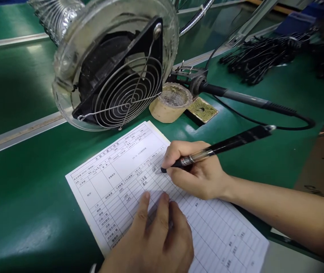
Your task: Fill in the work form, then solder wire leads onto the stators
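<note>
My right hand (pixel 198 172) is closed around a black pen (pixel 224 146), whose tip meets the paper near some handwritten entries. Under both hands lies a printed form (pixel 116 163) with a ruled table, partly filled in by hand. My left hand (pixel 153 239) rests on the lower part of the sheet, its fingers stretched out and slightly apart, with nothing held. The form sits at an angle on the green bench mat (pixel 36 212). My hands cover part of its lower rows.
Beyond the form stands a fan with a wire guard (pixel 130 100) in a clear round hood. Right of it are a tan round pot (pixel 167 110), a yellowish sponge (pixel 203 110) and a soldering iron (pixel 235 94) in its holder. Bundled black cables (pixel 258 57) lie at the back right.
</note>
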